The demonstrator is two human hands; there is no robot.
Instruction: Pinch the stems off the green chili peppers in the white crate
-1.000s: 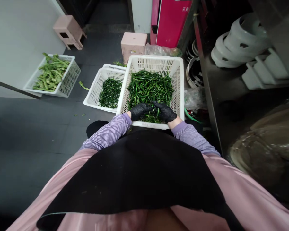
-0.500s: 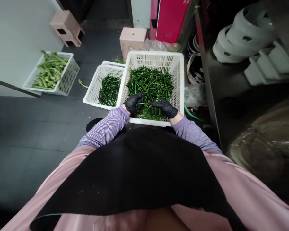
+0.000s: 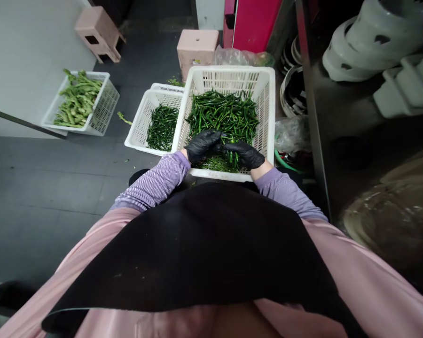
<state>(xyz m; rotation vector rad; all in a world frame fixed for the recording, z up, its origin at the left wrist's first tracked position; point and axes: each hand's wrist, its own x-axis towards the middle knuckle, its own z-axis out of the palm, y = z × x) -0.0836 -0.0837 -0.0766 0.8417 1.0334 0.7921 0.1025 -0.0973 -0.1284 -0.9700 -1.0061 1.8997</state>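
Green chillies (image 3: 222,112) fill much of a large white basket (image 3: 271,112) in front of me. Over the near part of it my right hand (image 3: 245,154), in a black glove, is closed round a few green chillies that hang below its fingers. My left hand (image 3: 202,145), gloved in black too, reaches in from the left, its fingers bent towards the right hand; whether it holds anything is hidden. Small green stems (image 3: 216,163) lie at the basket's near end. A smaller white basket (image 3: 136,126) with more green chillies (image 3: 162,127) stands against its left side.
At the left, a white basket (image 3: 107,101) holds thick pale-green vegetables (image 3: 79,101). Pink stools (image 3: 197,42) stand behind. A dark metal counter (image 3: 312,98) runs along the right, with plastic bags (image 3: 292,136) and a green hose (image 3: 284,162) below its edge.
My left hand has moved up and right, closer to my right hand. More chillies now show hanging from my right hand. The view has shifted slightly.
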